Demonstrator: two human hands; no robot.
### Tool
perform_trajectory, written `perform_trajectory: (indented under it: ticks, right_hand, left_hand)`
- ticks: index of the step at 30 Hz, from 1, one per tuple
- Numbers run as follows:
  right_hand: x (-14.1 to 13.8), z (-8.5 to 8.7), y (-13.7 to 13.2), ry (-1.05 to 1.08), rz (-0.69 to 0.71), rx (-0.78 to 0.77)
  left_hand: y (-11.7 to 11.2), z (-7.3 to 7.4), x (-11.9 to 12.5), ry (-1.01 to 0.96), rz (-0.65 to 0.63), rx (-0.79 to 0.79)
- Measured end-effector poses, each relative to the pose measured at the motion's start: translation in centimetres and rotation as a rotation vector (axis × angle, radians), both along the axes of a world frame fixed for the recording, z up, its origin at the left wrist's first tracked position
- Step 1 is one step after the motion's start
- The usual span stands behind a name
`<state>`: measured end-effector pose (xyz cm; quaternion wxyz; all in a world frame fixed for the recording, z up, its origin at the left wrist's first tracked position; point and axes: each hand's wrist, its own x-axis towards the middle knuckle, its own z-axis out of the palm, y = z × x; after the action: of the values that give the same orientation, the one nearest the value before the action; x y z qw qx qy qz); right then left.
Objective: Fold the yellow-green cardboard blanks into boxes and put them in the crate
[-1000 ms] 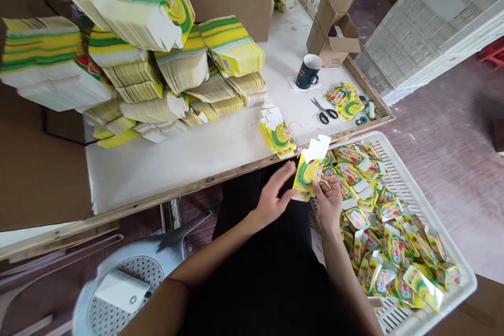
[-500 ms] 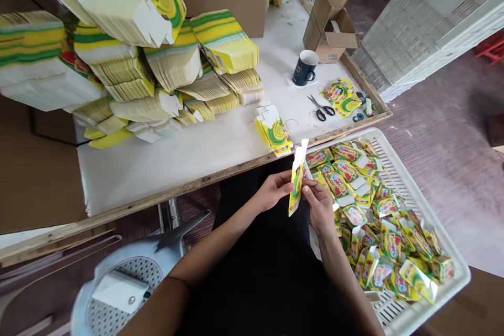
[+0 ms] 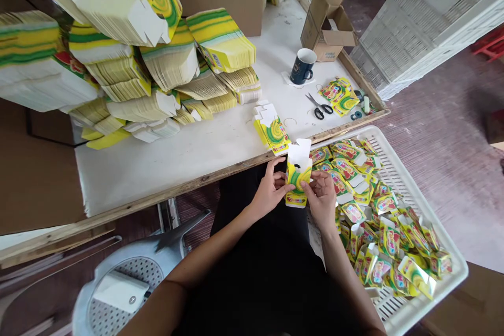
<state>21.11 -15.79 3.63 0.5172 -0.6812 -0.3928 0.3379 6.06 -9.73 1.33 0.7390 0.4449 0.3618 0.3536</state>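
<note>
Between both hands, in front of my body, is a yellow and green printed carton with white flaps sticking up at its top end. My left hand grips its left side, thumb on the printed face. From the right, my right hand pinches the other side, its thumb also on the face; some fingers are hidden behind. A few flat cartons lie at the table edge just beyond. To the right, a white plastic crate holds many folded cartons.
Stacks of flat cartons fill the left of the table. Further right are a dark mug, scissors, a cardboard box and flat packets. A stool stands lower left; stacked crates rise at right.
The carton has turned from edge-on to showing its broad printed face toward me. Both hands have shifted with it, staying on its two sides.
</note>
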Motion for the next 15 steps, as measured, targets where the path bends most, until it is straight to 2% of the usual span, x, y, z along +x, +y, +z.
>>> perform_trajectory:
  ticks: [6, 11, 15]
  right_hand:
    - [1.9, 0.9, -0.2, 0.005, 0.251, -0.031]
    - [2.7, 1.2, -0.8, -0.004, 0.263, -0.115]
    - [2.4, 1.7, -0.8, -0.09, 0.25, -0.035]
  left_hand:
    - [0.4, 0.9, -1.9, -0.058, -0.242, -0.002]
    - [0.1, 0.7, -2.0, -0.042, -0.334, -0.025]
    - [-0.4, 0.7, -1.6, -0.067, -0.346, -0.063]
